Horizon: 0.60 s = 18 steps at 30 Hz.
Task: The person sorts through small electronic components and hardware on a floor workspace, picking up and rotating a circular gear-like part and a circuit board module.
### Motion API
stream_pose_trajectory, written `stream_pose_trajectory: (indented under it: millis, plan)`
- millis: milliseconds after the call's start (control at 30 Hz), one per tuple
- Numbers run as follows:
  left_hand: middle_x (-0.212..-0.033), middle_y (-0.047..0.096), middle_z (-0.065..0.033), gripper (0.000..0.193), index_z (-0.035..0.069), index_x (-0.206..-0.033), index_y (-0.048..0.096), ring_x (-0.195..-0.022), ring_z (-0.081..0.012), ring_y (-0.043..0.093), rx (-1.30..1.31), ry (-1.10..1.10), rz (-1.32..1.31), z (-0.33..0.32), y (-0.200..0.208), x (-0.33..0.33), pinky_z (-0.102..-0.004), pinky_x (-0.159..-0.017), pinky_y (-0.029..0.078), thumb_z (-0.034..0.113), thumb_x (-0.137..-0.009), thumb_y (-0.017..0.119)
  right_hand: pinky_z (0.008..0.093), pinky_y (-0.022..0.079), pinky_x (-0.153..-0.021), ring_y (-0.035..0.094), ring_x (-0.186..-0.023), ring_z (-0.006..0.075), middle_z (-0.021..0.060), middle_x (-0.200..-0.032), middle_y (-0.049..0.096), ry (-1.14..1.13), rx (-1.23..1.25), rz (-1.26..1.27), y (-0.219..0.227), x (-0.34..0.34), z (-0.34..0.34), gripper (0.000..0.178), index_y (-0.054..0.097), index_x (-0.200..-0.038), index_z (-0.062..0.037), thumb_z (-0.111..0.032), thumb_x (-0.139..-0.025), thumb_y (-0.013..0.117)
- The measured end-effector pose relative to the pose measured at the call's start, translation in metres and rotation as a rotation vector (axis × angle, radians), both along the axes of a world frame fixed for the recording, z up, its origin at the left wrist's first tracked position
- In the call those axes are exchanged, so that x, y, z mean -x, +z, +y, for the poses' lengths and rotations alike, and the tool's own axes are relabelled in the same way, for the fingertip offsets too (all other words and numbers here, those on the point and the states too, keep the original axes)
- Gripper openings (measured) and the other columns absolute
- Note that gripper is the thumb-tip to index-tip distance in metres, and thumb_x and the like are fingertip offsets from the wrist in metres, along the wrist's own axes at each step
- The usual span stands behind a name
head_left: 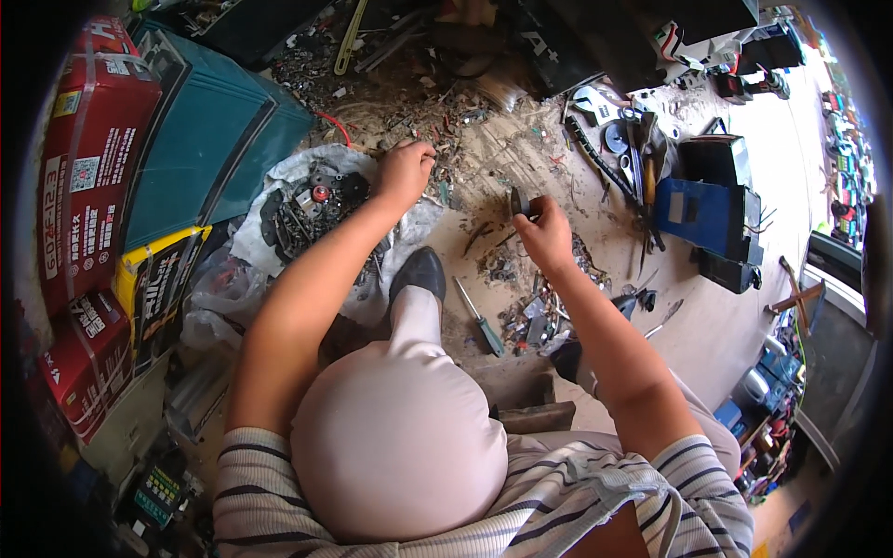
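My left hand [405, 174] reaches over the scrap-strewn floor with its fingers curled together; whatever they hold, if anything, is too small to name. Beside that wrist lies a white plastic sack [251, 232] bearing a heap of dark metal parts [312, 219] with a small red round piece [321, 193] in it. To the right, my right hand [546, 237] grips a small dark piece with a pale edge [519, 201], its kind unclear. A screwdriver with a green handle [488, 335] rests on the floor between my feet, near a pile of small scrap parts [538, 321].
Red cartons [98, 177] and a teal case [209, 121] stand at the left. An adjustable wrench [595, 105] and other tools lie at the far right, near a blue and black box [702, 219]. A dark block [539, 418] sits close to me.
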<state>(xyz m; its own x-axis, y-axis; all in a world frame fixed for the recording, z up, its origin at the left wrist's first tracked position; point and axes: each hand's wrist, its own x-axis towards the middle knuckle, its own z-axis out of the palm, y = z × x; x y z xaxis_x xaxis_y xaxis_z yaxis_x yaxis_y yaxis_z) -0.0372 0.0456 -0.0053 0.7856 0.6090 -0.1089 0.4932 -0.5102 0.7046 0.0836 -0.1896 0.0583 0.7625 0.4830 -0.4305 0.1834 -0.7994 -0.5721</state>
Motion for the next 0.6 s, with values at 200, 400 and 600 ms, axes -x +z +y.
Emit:
stream_pose_trajectory:
  millis: [200,400,600]
  plan:
    - [-0.091,0.062,-0.0152,0.013,0.003,-0.09,0.063,-0.086,-0.0358,0.06,-0.112,-0.052,-0.049,0.001,-0.012,-0.014,-0.0427,-0.073,0.049,0.01,-0.081,0.069,0.0457,0.051,-0.079,0.063,-0.092,0.0377,0.0206,-0.103,0.062,0.212,0.214,-0.141,0.002,-0.013,0.004,0.041,0.05,-0.103,-0.0018,-0.031,-0.079,0.064]
    - [-0.092,0.058,-0.0164,0.011,0.005,-0.089,0.057,-0.088,-0.0389,0.058,-0.107,-0.045,-0.068,0.011,-0.017,-0.017,-0.0455,-0.075,0.048,0.011,-0.085,0.065,0.0487,0.051,-0.079,0.063,-0.093,0.0406,0.0231,-0.099,0.064,0.235,0.356,-0.114,-0.02,-0.019,0.01,0.043,0.045,-0.107,-0.0026,-0.036,-0.086,0.062]
    - [-0.101,0.057,-0.0169,0.012,0.005,-0.093,0.056,-0.09,-0.0397,0.057,-0.079,-0.105,-0.033,0.011,-0.009,-0.029,-0.0463,-0.077,0.048,0.009,-0.084,0.064,0.0483,0.051,-0.083,0.064,-0.095,0.0411,0.026,-0.1,0.066,0.259,0.44,0.034,-0.018,-0.029,0.019,0.038,0.05,-0.109,0.0012,-0.032,-0.09,0.055]
